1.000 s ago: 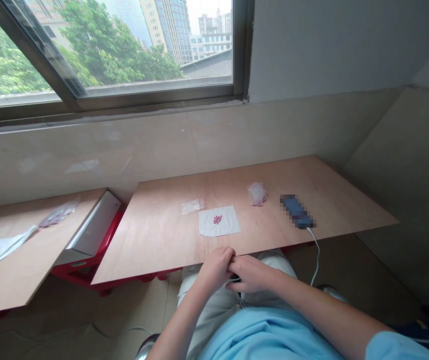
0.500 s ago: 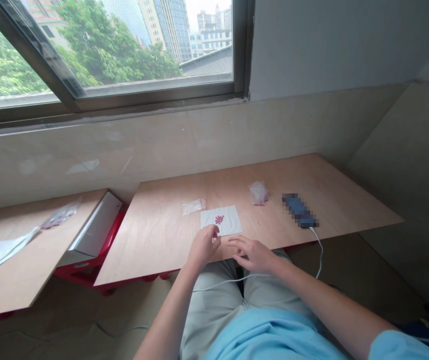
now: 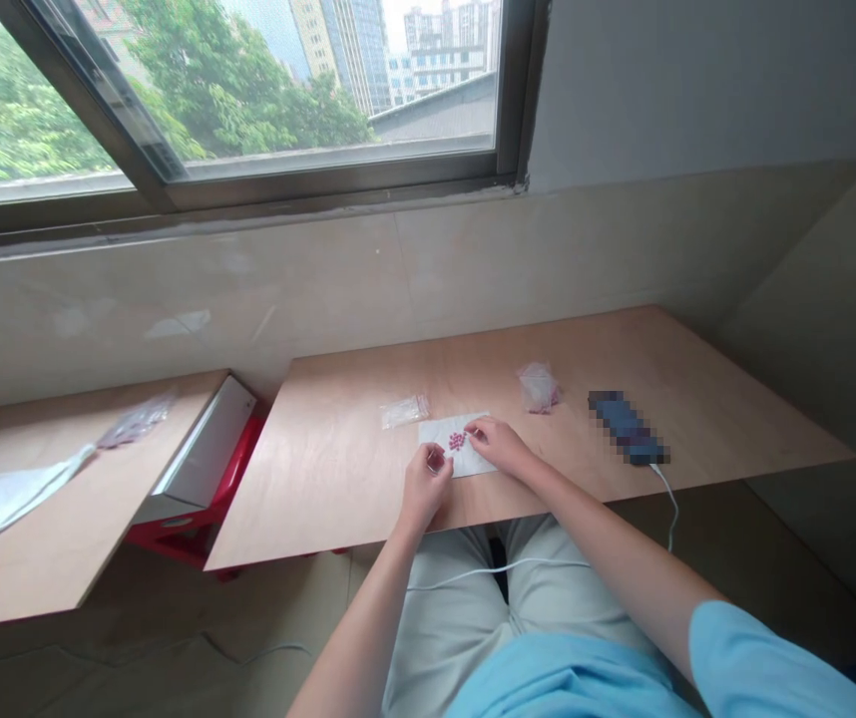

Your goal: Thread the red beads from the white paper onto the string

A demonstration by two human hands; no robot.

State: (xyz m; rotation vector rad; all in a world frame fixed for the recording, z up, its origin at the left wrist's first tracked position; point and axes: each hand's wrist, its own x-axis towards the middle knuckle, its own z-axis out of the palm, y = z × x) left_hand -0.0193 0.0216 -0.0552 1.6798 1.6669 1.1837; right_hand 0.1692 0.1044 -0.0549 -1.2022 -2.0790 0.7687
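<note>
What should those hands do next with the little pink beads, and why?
Probably the right hand should pinch up one pink bead from the pile. Its fingertips are already right beside the pile on the white sheet, while the left hand sits curled at the sheet's lower edge, farther away.

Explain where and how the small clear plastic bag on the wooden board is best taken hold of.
Pinch the clear bag at its left end with the fingers, coming from above and the left, likely with the left hand: it lies flat and thin, and that end is farthest from the white sheet.
</note>
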